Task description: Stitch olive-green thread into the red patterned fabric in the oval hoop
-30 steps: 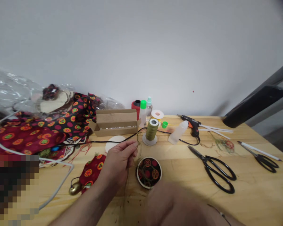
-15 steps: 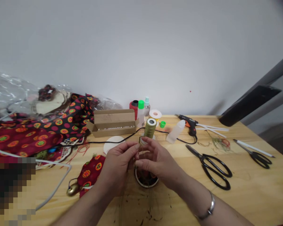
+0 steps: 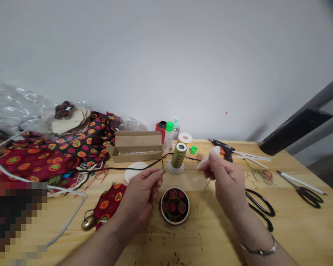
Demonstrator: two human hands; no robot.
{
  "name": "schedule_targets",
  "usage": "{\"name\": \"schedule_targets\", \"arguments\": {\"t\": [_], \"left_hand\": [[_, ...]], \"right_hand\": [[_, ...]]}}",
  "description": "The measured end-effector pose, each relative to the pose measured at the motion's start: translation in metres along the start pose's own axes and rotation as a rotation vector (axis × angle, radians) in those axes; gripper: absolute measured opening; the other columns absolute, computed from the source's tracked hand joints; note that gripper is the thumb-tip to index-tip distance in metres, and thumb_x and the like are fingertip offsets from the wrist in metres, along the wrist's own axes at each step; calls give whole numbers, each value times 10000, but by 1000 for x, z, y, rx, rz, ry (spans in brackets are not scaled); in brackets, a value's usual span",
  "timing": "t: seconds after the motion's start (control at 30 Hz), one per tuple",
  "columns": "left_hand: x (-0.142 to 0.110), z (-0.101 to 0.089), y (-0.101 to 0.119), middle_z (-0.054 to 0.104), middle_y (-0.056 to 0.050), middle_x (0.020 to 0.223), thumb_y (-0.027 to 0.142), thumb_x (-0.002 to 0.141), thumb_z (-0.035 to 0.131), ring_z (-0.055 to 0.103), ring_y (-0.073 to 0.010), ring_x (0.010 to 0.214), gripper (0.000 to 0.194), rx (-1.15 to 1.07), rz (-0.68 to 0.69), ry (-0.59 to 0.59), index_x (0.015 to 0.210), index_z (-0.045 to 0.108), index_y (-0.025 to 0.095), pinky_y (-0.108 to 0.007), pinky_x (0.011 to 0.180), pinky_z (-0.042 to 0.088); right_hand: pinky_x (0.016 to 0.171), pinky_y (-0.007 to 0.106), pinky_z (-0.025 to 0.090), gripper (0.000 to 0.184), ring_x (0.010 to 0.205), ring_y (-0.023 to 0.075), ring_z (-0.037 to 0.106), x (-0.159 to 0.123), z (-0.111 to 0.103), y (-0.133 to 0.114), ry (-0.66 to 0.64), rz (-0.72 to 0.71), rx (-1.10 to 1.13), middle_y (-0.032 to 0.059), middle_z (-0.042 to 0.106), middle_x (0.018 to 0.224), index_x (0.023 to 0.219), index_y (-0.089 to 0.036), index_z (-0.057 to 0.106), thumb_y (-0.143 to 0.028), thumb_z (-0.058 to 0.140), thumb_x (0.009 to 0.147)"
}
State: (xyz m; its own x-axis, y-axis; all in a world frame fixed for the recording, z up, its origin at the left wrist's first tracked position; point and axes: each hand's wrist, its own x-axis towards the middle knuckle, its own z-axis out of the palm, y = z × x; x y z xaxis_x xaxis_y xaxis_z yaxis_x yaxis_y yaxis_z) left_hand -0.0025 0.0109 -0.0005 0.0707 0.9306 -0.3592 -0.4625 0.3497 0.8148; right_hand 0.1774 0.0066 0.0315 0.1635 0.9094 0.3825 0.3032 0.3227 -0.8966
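My left hand (image 3: pixel 145 192) is closed in a pinch on an olive cord (image 3: pixel 163 164), whose short end sticks up above the fingertips. Fingers of my right hand (image 3: pixel 229 179) are closed around a white plastic squeeze bottle (image 3: pixel 207 162), partly hidden by the thumb and palm. Fine loose threads (image 3: pixel 207 190) hang below that hand. Between my hands lies a round piece (image 3: pixel 174 206) covered in black patterned fabric, with a pale rim and dark edge. Just behind it stands a spool of olive thread (image 3: pixel 179 157).
Scissors (image 3: pixel 262 201) lie partly under my right forearm, beside a glue gun (image 3: pixel 222 146) and smaller scissors (image 3: pixel 308 194). An open cardboard box (image 3: pixel 138 151), capped bottle (image 3: pixel 169 135) and white disc (image 3: pixel 135 170) stand or lie behind. Patterned fabric (image 3: pixel 39 159) and a brass bell (image 3: pixel 88 222) are left.
My right hand has moved away from my left, rightward to the white bottle, and closed on it. The round piece is now uncovered. My left hand keeps its pinch on the cord.
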Motion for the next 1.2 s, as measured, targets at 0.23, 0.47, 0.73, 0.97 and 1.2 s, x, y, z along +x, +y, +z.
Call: {"name": "schedule_targets", "arguments": {"t": [0.23, 0.47, 0.73, 0.97, 1.2], "left_hand": [[-4, 4, -3, 454, 68, 444, 258, 634, 694, 312, -9, 342, 157, 79, -37, -63, 613, 602, 133, -139, 338, 194], [-7, 3, -8, 442, 71, 430, 301, 684, 658, 279, -20, 342, 184, 162, -70, -141, 612, 593, 144, -173, 354, 157], [-8, 3, -9, 441, 66, 453, 321, 673, 668, 285, -21, 366, 189, 183, -79, -172, 681, 634, 135, -171, 370, 147], [-7, 2, -10, 473, 52, 482, 312, 685, 658, 312, -29, 381, 166, 189, -68, -204, 674, 642, 146, -172, 390, 184], [-8, 1, -10, 479, 53, 463, 309, 673, 662, 353, -42, 392, 153, 213, -68, -174, 664, 653, 157, -169, 407, 218]], "right_hand": [[761, 291, 443, 102, 795, 148, 563, -7, 18, 4, -66, -302, -162, 58, 625, 815, 736, -154, 622, -139, 540, 795], [795, 318, 444, 78, 856, 161, 554, -17, 33, 11, -141, -155, 35, 59, 590, 882, 792, -171, 598, -152, 523, 806], [740, 297, 473, 137, 809, 160, 580, -15, 40, 12, -385, 239, 346, 46, 604, 872, 850, -182, 606, -201, 625, 716], [517, 247, 438, 200, 512, 111, 547, -14, 38, 11, -460, 479, 334, 4, 606, 585, 816, -135, 616, -293, 646, 699], [430, 219, 392, 152, 422, 80, 492, -15, 38, 11, -424, 517, 371, -17, 578, 564, 773, -139, 639, -265, 641, 687]]}}
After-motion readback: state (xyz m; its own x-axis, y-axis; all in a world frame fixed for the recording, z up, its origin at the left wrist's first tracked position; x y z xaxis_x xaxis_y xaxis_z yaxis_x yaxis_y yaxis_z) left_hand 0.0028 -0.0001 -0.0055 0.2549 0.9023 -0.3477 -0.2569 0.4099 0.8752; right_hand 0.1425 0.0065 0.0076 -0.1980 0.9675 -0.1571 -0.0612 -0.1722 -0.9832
